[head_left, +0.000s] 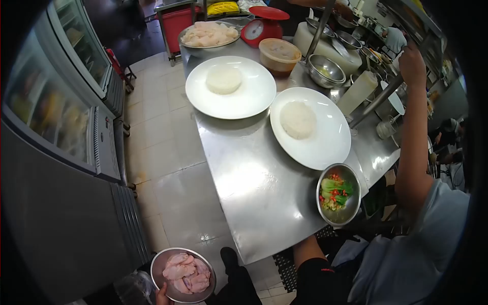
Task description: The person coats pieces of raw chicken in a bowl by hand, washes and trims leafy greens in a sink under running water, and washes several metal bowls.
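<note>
raw chicken pieces [186,273], pink, slick and lumpy, lie heaped in a round metal basin [158,264] at the lower left, beyond the edge of the tabletop [254,178]. the left hand [161,296] is closed on the basin's rim, thumb over the top; the right hand is out of sight, so i cannot tell how far open it is or what it holds. a far plate [246,104] and a near plate [330,137], both glossy white, each carry a flat-topped white mound.

the tabletop is shiny stainless steel, above a floor [152,134] of pale, stained tiles. a glass-fronted fridge [48,101] stands at the left; at the right, a co-worker [432,229] in a pale shirt has one arm raised.

a small steel bowl [351,211] just beside the near plate holds green vegetables [333,190] with red bits. farther off, a wide bowl [208,47] is piled with pale, folded pieces near a red scale [255,31] and a plastic tub [279,65].
</note>
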{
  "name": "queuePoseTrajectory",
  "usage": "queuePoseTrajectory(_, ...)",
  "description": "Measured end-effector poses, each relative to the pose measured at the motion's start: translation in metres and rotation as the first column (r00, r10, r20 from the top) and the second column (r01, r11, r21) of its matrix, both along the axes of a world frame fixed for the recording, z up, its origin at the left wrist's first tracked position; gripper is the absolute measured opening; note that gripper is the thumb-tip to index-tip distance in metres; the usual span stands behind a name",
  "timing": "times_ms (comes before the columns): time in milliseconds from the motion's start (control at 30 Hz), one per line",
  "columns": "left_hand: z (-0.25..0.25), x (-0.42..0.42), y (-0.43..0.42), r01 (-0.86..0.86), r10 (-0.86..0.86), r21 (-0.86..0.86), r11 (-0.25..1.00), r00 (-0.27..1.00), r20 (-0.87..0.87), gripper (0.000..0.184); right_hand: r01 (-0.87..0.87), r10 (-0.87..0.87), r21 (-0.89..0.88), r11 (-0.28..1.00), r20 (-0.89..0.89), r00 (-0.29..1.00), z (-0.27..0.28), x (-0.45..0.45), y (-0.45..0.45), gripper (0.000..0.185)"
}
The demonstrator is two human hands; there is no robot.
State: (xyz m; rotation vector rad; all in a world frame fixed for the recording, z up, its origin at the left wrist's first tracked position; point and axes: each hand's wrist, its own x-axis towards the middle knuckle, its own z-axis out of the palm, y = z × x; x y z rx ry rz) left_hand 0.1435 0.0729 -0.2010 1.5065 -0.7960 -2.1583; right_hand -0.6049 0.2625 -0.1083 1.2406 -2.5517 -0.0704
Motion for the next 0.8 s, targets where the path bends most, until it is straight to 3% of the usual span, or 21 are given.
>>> queuePoseTrajectory(67, -0.003, -0.015, -0.006, -0.047, 0.013, 0.171, 0.984, 0.981, 0.191, 0.054, -0.006, -0.024, -0.09, 0.996, -0.328, 0.944, 0.127, -0.062, -0.001, 0.026)
queuePoseTrajectory(133, -0.002, -0.026, -0.008, -0.047, 0.011, 0.201, 0.978, 0.984, 0.176, 0.052, 0.03, -0.083, -0.103, 0.994, -0.563, 0.822, 0.237, -0.105, -0.001, 0.026)
queuePoseTrajectory(233, -0.017, -0.029, -0.008, -0.045, 0.027, 0.23, 0.972, 0.996, 0.081, 0.052, 0.183, -0.077, 0.061, 0.981, -0.746, 0.661, 0.314, -0.144, -0.001, 0.028)
queuePoseTrajectory(300, -0.02, -0.037, -0.009, -0.048, 0.023, 0.204, 0.978, 0.992, 0.123, 0.052, 0.206, -0.072, 0.082, 0.975, -0.761, 0.645, 0.321, -0.146, 0.0, 0.029)
queuePoseTrajectory(333, -0.019, -0.041, -0.01, -0.045, 0.021, 0.201, 0.979, 0.993, 0.12, 0.052, 0.094, -0.091, -0.031, 0.995, -0.667, 0.739, 0.319, -0.145, 0.001, 0.027)
queuePoseTrajectory(367, -0.014, -0.048, -0.009, -0.043, 0.018, 0.192, 0.98, 0.992, 0.127, 0.052, -0.003, -0.088, -0.158, 0.987, -0.562, 0.823, 0.319, -0.144, 0.003, 0.024)
queuePoseTrajectory(400, -0.013, -0.051, -0.011, -0.039, 0.014, 0.184, 0.982, 0.991, 0.134, 0.052, -0.009, -0.109, -0.447, 0.894, -0.238, 0.965, 0.318, -0.124, 0.0, 0.026)
queuePoseTrajectory(433, -0.016, -0.049, -0.012, -0.032, 0.007, 0.182, 0.983, 0.991, 0.132, 0.052, -0.004, -0.116, -0.449, 0.893, -0.239, 0.964, 0.313, -0.15, 0.01, 0.026)
queuePoseTrajectory(467, -0.024, -0.043, -0.011, -0.018, 0.0, 0.179, 0.984, 0.995, 0.099, 0.052, -0.205, 0.529, -0.777, 0.595, 0.187, 0.828, 0.301, -0.202, 0.023, 0.02)
queuePoseTrajectory(500, -0.03, -0.041, -0.012, -0.005, -0.006, 0.174, 0.985, 0.998, 0.065, 0.052, -0.205, 0.734, -0.875, 0.438, 0.216, 0.644, 0.297, -0.225, 0.029, 0.018)
queuePoseTrajectory(567, -0.031, -0.039, -0.012, 0.012, -0.02, 0.162, 0.987, 0.999, 0.048, 0.052, -0.032, 0.982, -0.987, 0.158, 0.154, 0.113, 0.288, -0.267, 0.038, 0.017)
queuePoseTrajectory(600, -0.032, -0.038, -0.012, 0.026, -0.031, 0.147, 0.989, 0.999, 0.033, 0.053, 0.13, 0.981, -0.989, 0.064, 0.086, 0.173, 0.256, -0.239, 0.032, 0.016)
queuePoseTrajectory(633, -0.034, -0.037, -0.013, 0.026, -0.031, 0.151, 0.988, 0.999, 0.034, 0.053, 0.245, 0.948, -0.97, -0.008, 0.071, 0.311, 0.208, -0.202, 0.02, 0.015)
queuePoseTrajectory(700, -0.035, -0.038, -0.016, 0.083, -0.092, 0.137, 0.987, 0.994, 0.062, 0.055, 0.483, 0.864, -0.874, -0.053, 0.203, 0.462, 0.094, -0.108, -0.009, 0.016)
queuePoseTrajectory(733, -0.034, -0.042, -0.011, 0.078, -0.079, -0.034, 0.996, 0.997, -0.028, 0.047, 0.61, 0.835, -0.791, -0.048, 0.304, 0.459, 0.033, -0.055, -0.019, 0.016)
queuePoseTrajectory(800, -0.03, -0.051, -0.011, 0.093, -0.093, -0.004, 0.996, 0.989, -0.113, 0.05, 0.827, 0.803, -0.562, -0.012, 0.487, 0.343, -0.082, 0.053, -0.032, 0.018)
